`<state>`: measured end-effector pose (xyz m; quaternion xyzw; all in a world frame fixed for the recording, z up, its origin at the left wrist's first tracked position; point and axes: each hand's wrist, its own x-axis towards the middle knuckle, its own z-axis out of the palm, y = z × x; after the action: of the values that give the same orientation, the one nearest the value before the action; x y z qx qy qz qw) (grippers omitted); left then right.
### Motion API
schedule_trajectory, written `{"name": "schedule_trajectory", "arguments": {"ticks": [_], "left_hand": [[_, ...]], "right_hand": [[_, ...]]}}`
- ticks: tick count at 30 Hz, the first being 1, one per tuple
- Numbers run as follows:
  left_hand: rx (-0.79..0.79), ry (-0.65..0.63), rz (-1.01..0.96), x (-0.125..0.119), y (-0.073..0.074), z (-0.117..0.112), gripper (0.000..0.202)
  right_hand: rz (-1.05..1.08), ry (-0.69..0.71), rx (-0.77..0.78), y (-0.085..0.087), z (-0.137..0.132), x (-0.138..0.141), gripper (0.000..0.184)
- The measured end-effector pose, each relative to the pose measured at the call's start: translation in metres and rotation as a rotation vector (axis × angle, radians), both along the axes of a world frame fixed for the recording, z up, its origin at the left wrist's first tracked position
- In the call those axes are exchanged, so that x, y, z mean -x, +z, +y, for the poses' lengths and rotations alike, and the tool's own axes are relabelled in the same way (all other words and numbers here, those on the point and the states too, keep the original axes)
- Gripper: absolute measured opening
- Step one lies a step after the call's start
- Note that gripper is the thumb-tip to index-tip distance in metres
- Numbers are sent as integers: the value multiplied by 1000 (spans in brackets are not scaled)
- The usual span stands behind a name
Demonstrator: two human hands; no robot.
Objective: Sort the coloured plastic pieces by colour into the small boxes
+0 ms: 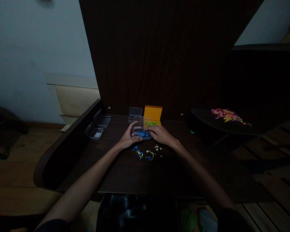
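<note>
A clear plastic box [148,138] with its lid raised holds several small blue pieces [142,133]. My left hand [130,137] grips the box's left side, thumb along the near edge and fingers behind. At the right side, my right hand [160,134] has its fingers curled on the box's rim; the fingertips are partly hidden. Just in front of the box, small blue and yellow pieces [139,152] and pale yellow pieces [157,147] lie scattered on the dark table [120,174]. Behind it stands an open orange box [153,112] with green pieces [151,123] inside.
Open clear boxes stand at the left, one larger [103,121] and one smaller [96,133]. Another clear box [135,112] is at the back beside the orange one. A pile of pink and yellow pieces [228,115] lies on a dark ledge at right. A raised side panel [67,145] borders the table's left.
</note>
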<state>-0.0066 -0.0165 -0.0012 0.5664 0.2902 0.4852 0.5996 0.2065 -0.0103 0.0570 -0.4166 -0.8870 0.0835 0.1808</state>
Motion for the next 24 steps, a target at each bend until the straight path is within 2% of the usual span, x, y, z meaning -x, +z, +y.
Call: {"name": "schedule_trajectory", "arguments": {"ticks": [5, 11, 18, 24], "left_hand": [[7, 6, 2, 1, -1, 3, 96], [-2, 27, 18, 6, -3, 8, 97], [-12, 79, 33, 12, -4, 13, 97], [-57, 109, 49, 14, -6, 18, 93]], "right_hand": [[38, 35, -1, 2, -4, 0, 40], [128, 224, -11, 8, -18, 8, 29], [-111, 365, 114, -3, -28, 27, 32], [-227, 385, 76, -20, -24, 36, 40]]}}
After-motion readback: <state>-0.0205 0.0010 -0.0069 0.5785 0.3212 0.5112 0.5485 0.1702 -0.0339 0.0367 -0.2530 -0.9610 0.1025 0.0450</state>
